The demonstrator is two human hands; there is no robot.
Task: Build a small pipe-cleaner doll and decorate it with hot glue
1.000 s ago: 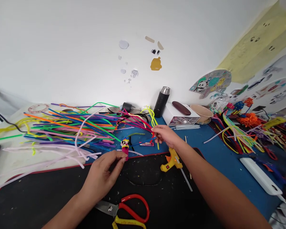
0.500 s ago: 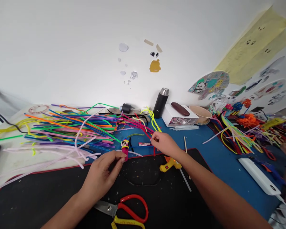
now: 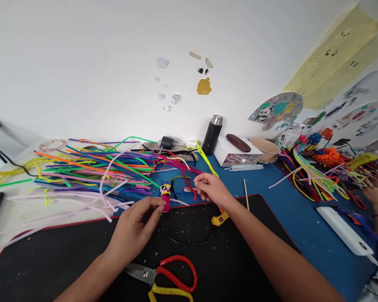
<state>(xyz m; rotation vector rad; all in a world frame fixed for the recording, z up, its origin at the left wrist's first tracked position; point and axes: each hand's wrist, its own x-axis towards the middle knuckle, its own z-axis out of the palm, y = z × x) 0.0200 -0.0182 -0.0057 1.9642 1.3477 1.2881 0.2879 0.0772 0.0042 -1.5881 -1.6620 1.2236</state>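
Between the thumb and fingers of my left hand [image 3: 141,220] is a small pipe-cleaner figure [image 3: 165,196], upright, with a magenta body, a black-and-white face and a yellow band on top. My right hand [image 3: 209,187] hovers to the right of it, fingers pinched; what they hold, if anything, is hidden. By its fingertips lies a bent red pipe cleaner [image 3: 187,181]. Yellow-green pipe cleaners [image 3: 207,157] run down behind this hand. A yellow glue gun [image 3: 219,219] rests under my right wrist, partly covered. Scissors [image 3: 176,274] with red and yellow handles lie on the black mat in front.
Many coloured pipe cleaners [image 3: 94,167] cover the table's left. A black thermos [image 3: 212,136], a white box [image 3: 237,153] and a bowl [image 3: 264,149] stand along the wall. On the right are more pipe cleaners [image 3: 311,176], a white power strip [image 3: 343,230] and another person's hand [image 3: 376,197].
My right hand has shifted slightly left. The red pipe cleaner's end, earlier beneath that hand, now lies farther left, beside its fingertips. My left hand still holds the figure in nearly the same spot.
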